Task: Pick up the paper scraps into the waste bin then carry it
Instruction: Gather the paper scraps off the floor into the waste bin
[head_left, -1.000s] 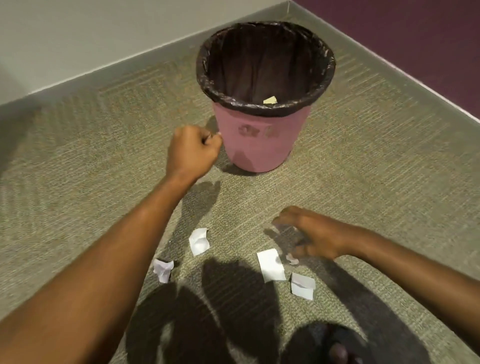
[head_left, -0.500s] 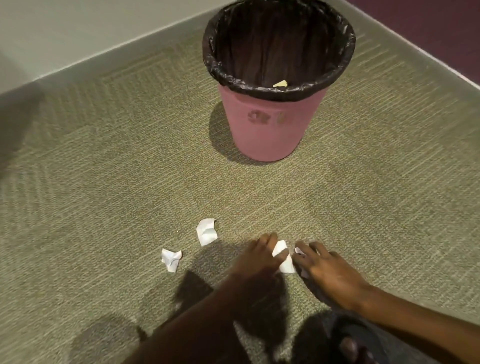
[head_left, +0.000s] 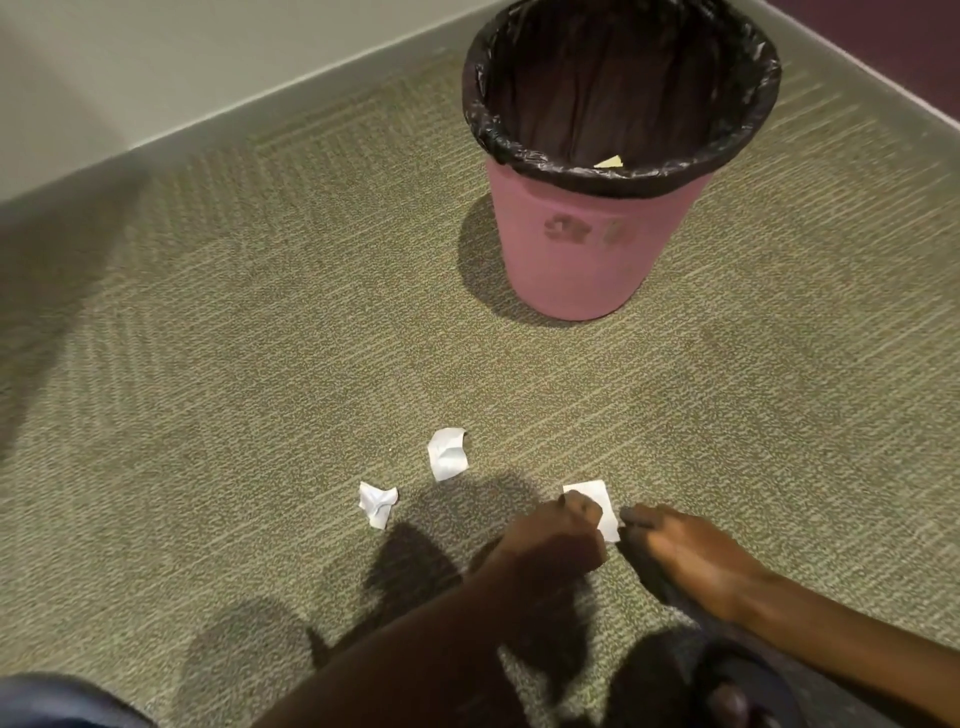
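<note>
Your left hand (head_left: 550, 540) is curled w/ fingers pinched on the near-left edge of a flat paper scrap (head_left: 592, 501) on the carpet (head_left: 260, 364). Right hand (head_left: 691, 556) touches the carpet just right of it; fingers are together, cannot tell if they hold sth. Two crumpled scraps (head_left: 447, 453) (head_left: 377, 502) lie to the left. Pink waste bin (head_left: 587, 249) w/ black liner (head_left: 621, 93) stands far, upright.

Both my hands are down on the green-grey carpet (head_left: 260, 364). Left hand (head_left: 550, 540) curled, fingertips on the flat white rectangular paper scrap (head_left: 597, 501). Right hand (head_left: 691, 556) just beside it, fingertips at the scrap's near corner. Crumpled white scrap (head_left: 447, 453) and smaller crumpled white scrap (head_left: 377, 502) lie left, untouched. Pink round plastic waste bin (head_left: 576, 260) with black liner stands well apart, a yellowish scrap (head_left: 609, 162) inside.
</note>
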